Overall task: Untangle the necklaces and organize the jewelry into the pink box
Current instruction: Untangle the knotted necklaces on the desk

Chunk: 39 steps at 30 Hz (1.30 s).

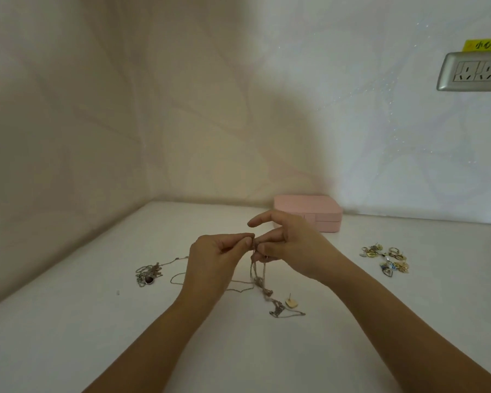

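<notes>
Far left on your matte white tabletop (68,336) there's a knotted clump of fine silvery chain with a dark oval pendant (148,275). Your left hand (216,259) pinches a thin tangled silver necklace (257,275), and your right hand (289,248) pinches it too, index finger sticking straight out. The strands trail down beside a small cream stud earring (292,302). The closed rectangular pink box (309,208) sits behind by the wall. Further right there's a shiny heap of gold and silver earrings (386,259), then a grey metallic wall socket (471,70) under a yellow sticker (485,44) starting "小心".
</notes>
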{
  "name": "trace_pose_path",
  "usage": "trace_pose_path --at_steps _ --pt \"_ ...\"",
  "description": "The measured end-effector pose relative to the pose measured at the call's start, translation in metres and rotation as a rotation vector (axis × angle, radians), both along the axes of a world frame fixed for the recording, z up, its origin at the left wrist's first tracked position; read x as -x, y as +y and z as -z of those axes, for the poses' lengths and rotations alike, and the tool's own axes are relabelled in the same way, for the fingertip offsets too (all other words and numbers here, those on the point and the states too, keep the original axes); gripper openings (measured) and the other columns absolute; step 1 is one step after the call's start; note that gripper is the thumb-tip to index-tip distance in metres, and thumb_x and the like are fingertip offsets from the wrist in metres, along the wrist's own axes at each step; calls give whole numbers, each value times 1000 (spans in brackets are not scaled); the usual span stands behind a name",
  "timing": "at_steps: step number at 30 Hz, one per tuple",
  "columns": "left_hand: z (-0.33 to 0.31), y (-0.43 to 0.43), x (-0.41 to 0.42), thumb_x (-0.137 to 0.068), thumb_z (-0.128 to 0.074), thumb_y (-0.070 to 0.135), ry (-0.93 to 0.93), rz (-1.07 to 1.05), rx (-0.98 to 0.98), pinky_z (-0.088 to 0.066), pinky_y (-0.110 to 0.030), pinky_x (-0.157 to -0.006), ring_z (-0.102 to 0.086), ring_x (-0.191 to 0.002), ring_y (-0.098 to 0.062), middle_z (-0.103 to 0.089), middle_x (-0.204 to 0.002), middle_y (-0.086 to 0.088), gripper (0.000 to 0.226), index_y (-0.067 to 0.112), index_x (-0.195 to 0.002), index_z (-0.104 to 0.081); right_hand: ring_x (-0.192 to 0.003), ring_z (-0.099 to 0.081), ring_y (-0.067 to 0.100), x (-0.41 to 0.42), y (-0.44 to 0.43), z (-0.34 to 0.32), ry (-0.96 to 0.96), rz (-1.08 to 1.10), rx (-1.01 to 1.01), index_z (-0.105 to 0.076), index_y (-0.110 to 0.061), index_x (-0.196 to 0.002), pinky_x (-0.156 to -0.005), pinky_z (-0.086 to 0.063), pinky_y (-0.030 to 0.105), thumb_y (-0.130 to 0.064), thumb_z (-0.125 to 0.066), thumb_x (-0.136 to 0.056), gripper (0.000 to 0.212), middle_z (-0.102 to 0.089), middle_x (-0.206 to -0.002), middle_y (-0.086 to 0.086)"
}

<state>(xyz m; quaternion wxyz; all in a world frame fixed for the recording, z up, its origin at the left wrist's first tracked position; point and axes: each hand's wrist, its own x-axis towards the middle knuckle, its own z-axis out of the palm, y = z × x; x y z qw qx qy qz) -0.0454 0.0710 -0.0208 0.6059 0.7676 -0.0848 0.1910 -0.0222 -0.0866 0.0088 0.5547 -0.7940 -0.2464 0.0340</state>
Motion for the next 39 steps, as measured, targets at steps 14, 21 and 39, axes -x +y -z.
trace_pose_path --at_steps 14,21,39 --pt "-10 3 0 -93 -56 10 96 107 277 -56 -19 -66 -69 -68 -16 -71 -68 -6 15 -2 -88 -64 -77 -68 11 -4 -9 1 103 12 70 -70 -9 -93 -81 -56 27 -15 -55 -96 16 -70 -87 4" --pt "-11 7 -2 -90 -59 16 47 90 265 -54 -19 -83 -70 -90 -12 -75 -91 -3 16 4 -91 -70 -82 -68 9 0 8 13 30 48 229 -74 -18 -87 -87 -53 32 -34 -81 -72 23 -74 -87 -4" --pt "-8 12 -9 -99 -47 17 76 -6 343 -58 -27 -58 -59 -51 -13 -52 -62 -6 23 -1 -89 -58 -74 -66 15 -2 4 7 119 -3 -64 -74 -7 -91 -82 -55 28 -8 -68 -86 8 -71 -78 7"
